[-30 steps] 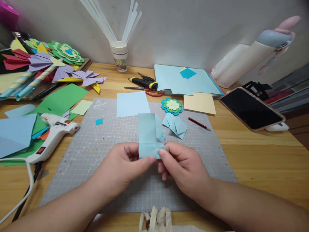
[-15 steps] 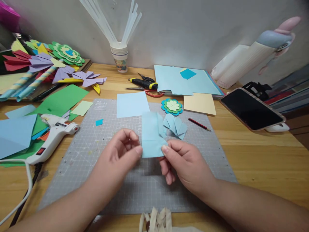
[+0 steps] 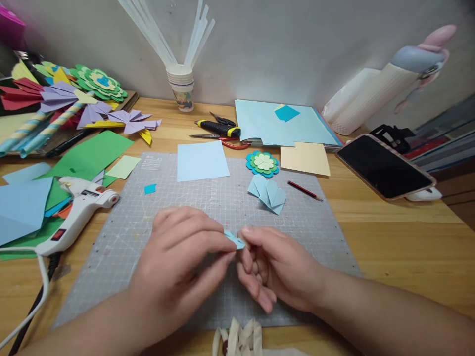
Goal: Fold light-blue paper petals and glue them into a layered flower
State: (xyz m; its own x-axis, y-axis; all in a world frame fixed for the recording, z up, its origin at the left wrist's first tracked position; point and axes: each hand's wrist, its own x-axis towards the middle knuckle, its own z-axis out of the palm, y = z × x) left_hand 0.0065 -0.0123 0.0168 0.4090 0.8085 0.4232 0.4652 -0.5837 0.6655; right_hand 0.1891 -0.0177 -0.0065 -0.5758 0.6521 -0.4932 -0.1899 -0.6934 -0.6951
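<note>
Above the grey cutting mat [image 3: 122,237], my left hand [image 3: 181,262] pinches a light blue folded paper [image 3: 233,240] between fingers and thumb. Only a narrow strip of that paper shows; my left fingers cover the rest. My right hand [image 3: 285,262] has its thumb and index finger closed at the paper's right end, its other fingers curled loosely below. Just beyond my hands lie several pleated light blue paper pieces [image 3: 267,193] and a layered blue and green paper flower [image 3: 262,163]. Behind them is a flat pale blue square sheet [image 3: 202,160].
A white glue gun [image 3: 74,212] and green paper [image 3: 92,153] lie at left. Pliers [image 3: 218,128], a paper cup [image 3: 181,94] with clear sticks and stacked paper [image 3: 260,121] stand behind. A pencil [image 3: 304,190] and phone [image 3: 386,165] are at right.
The light blue paper was upright with its broad face showing; now it is tipped down and seen nearly edge-on. My left hand has moved over it and closed on it.
</note>
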